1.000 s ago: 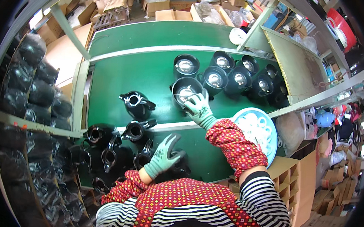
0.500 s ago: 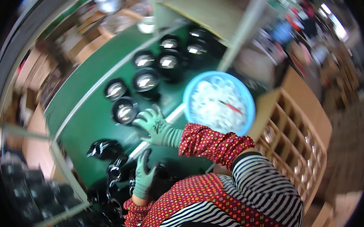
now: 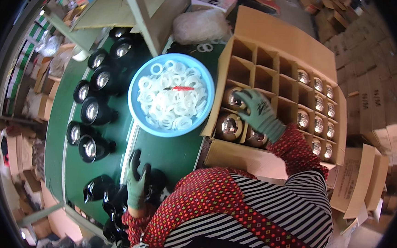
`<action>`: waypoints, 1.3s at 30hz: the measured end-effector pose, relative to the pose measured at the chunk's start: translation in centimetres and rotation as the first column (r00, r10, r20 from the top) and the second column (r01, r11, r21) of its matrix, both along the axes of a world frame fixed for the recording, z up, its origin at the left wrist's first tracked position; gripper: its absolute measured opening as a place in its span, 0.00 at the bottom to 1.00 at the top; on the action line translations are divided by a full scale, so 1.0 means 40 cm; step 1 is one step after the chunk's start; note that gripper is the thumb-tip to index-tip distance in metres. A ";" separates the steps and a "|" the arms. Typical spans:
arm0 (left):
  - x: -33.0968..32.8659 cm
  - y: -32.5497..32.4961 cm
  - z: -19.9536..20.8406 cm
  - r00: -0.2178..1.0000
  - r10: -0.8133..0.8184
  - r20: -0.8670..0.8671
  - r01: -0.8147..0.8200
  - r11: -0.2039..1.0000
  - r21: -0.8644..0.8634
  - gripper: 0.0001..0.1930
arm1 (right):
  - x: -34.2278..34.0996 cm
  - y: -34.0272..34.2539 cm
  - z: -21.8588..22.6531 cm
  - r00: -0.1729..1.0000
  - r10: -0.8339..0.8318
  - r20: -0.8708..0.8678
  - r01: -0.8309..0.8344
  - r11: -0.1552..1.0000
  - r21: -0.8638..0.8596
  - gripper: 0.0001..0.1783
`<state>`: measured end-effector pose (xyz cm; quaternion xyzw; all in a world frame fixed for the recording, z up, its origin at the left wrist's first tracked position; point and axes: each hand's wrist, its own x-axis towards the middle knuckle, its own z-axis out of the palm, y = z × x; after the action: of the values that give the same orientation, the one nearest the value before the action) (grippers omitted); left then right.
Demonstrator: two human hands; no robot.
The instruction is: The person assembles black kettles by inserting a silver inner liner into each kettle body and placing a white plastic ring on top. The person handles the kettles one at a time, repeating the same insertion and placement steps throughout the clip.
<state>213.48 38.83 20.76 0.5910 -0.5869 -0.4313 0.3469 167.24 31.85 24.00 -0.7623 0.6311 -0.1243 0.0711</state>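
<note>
Clearly, a shiny, round, coppery flask point(image 3: 232, 99) sits under the right hand point(image 3: 260, 112), grip unclear; left hand point(image 3: 136, 186) splayed.

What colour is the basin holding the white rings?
Light blue; the basin shows best in the head view.

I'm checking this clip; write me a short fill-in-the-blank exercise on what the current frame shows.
1. The right hand is at a divided box made of ____.
2. The left hand, thumb and fingers apart, is covered by a ____.
3. White rings lie heaped in a basin coloured ____.
4. The slim object on those rings is mostly coloured ____.

Missing words: cardboard; glove; light blue; red.
</note>
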 end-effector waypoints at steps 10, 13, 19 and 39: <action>-0.218 -0.240 -0.033 0.883 -0.255 0.394 0.283 0.959 -0.014 0.27 | -0.063 -0.185 -0.080 0.759 0.402 -0.513 -0.265 0.909 0.321 0.50; -0.263 -0.316 -0.123 0.851 -0.246 0.463 0.217 0.969 0.117 0.27 | -0.062 -0.191 -0.071 0.792 0.411 -0.452 -0.262 0.897 0.357 0.51; -0.358 -0.452 -0.190 0.719 -0.268 0.641 0.074 0.947 0.312 0.30 | -0.097 -0.141 0.045 0.919 0.371 -0.134 -0.366 0.928 0.063 0.52; -0.277 -0.445 -0.144 0.895 0.029 0.446 -0.064 0.996 0.064 0.22 | 0.055 0.042 0.020 0.259 0.078 0.963 -0.077 0.995 -0.060 0.67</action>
<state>202.40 21.01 15.00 0.7006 -0.6192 -0.2989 0.1907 169.44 33.54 24.81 -0.5603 0.4202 -0.5579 0.4452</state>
